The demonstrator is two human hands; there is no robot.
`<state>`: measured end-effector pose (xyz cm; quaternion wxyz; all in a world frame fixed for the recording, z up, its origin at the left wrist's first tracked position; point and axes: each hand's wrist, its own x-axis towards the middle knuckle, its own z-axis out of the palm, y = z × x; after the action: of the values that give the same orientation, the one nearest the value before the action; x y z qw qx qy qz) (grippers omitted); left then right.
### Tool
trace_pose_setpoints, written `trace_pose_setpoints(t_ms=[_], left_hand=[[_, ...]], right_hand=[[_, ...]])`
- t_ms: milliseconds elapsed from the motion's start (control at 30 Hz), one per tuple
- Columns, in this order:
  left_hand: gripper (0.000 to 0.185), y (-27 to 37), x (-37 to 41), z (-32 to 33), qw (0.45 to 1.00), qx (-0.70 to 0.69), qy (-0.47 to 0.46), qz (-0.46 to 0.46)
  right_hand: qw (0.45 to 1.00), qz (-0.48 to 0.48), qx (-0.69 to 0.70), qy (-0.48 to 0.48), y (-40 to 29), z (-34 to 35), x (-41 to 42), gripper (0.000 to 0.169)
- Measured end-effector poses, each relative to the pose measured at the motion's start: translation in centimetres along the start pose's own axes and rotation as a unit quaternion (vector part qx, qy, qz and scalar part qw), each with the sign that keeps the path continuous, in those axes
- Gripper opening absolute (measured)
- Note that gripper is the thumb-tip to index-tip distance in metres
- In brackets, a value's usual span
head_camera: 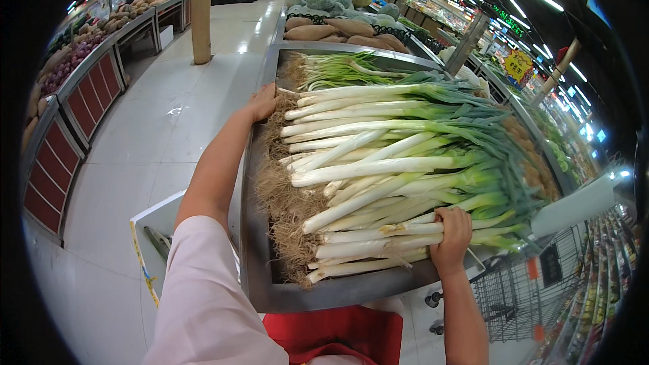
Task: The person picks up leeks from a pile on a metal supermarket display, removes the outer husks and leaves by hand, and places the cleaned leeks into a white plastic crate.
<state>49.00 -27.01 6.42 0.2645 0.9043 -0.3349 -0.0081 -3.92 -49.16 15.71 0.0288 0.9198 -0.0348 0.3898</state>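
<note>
Many large green onions (375, 167) with white stalks lie side by side across a metal-edged display bin (350, 289). Their matted brown roots (291, 213) face left and their green leaves (512, 162) spread to the right. My left hand (263, 102) rests at the bin's left edge, by the root end of the upper stalks; its fingertips are partly hidden there. At the lower right, my right hand (453, 235) has its fingers curled over a green onion near where white turns green. A bunch of thinner green onions (345, 71) lies at the bin's far end.
Beyond the bin are long brown tubers (350, 29) and winter melons (324, 0). A white foam box (167, 208) stands at lower left, a wire shopping cart (512, 294) at lower right. A plastic bag roll (575, 208) juts over the right edge. A round post (201, 15) rises from the aisle.
</note>
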Motion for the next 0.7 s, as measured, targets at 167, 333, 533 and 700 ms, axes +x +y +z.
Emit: trace_pose_setpoints(t_ms=[167,333,533,700], left_hand=[[0.073,0.2,-7.2,0.3,0.996,0.038,0.003,0.086],[0.076,9.2,-18.1,-2.1,0.986,-0.106,-0.106,0.069],[0.072,8.6,-28.8,-2.2,0.987,-0.146,0.024,0.060],[0.072,14.6,-37.2,0.5,0.998,0.033,0.034,0.050]], right_hand=[[1.000,-0.002,0.011,0.010,0.2,0.6,-0.1,0.020],[1.000,-0.009,-0.011,0.007,0.4,-0.2,-0.7,0.032],[0.999,-0.026,-0.002,0.031,0.6,0.2,-0.6,0.028],[0.999,-0.030,0.003,0.031,0.8,-0.9,-0.9,0.026]])
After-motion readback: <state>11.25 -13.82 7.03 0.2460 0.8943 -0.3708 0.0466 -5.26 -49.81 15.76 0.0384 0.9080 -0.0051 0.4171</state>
